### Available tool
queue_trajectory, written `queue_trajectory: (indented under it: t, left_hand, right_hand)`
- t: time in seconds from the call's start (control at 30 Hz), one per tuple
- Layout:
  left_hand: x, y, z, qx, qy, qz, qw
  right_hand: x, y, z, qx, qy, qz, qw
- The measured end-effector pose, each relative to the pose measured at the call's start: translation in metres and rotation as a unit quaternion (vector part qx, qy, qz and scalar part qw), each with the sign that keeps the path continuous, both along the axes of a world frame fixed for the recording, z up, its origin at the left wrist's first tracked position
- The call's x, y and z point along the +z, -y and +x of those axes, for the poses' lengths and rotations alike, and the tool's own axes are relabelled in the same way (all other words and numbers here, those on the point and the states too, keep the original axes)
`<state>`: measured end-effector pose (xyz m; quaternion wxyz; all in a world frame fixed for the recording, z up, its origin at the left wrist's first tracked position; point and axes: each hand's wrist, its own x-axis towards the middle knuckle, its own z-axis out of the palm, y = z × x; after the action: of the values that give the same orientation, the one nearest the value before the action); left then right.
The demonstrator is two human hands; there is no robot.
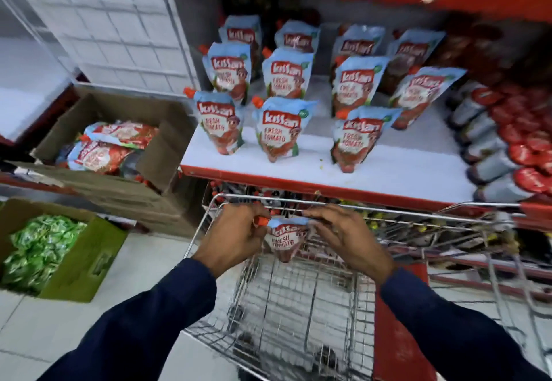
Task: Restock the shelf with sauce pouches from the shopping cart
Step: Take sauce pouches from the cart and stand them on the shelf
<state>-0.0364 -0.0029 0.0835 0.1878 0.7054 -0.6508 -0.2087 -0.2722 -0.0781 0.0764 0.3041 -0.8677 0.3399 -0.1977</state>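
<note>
Both hands lift one sauce pouch out of the cart toward the shelf.

The pouch [283,239] hangs between the hands over the wire cart [298,306], just below the front edge of the shelf [388,168]. The left hand [239,236] is pinched on its top corner by the orange spout; the right hand [343,234] is closed on the opposite top corner, so the pouch dangles upright with its label facing the person. On the shelf, pouches [276,127] stand in four columns, and the rightmost column looks one short at the front, beside the red-capped bottles [493,153]. That gap seems the likely spot. To do it well, the person should set the base down flat, label forward, level with the front row, and let go only once it stands.
</note>
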Motion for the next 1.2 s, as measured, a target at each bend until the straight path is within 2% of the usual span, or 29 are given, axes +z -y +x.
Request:
queue_trajectory:
  t: [0.13,0.3,0.53,0.8,0.93,1.2]
  left_hand:
    - [0.047,0.017,-0.035,-0.028,0.037,-0.047,0.998]
    - [0.100,0.047,-0.083,-0.079,0.154,-0.103,0.979]
    - [0.142,0.114,-0.140,-0.139,0.189,-0.145,0.961]
    - [0.159,0.189,-0.183,-0.168,0.211,-0.171,0.948]
    - [0.156,0.217,-0.201,-0.180,0.227,-0.193,0.937]
    - [0.138,0.251,-0.221,-0.169,0.257,-0.168,0.936]
  right_hand:
    - [0.044,0.017,-0.043,-0.010,0.032,-0.047,0.998]
    - [0.088,0.044,-0.101,-0.025,0.039,-0.096,0.994]
    - [0.131,0.089,-0.164,-0.054,0.010,-0.157,0.986]
    - [0.145,0.135,-0.201,-0.124,0.018,-0.173,0.977]
    - [0.138,0.157,-0.208,-0.158,0.031,-0.149,0.976]
    - [0.113,0.190,-0.213,-0.193,0.033,-0.130,0.972]
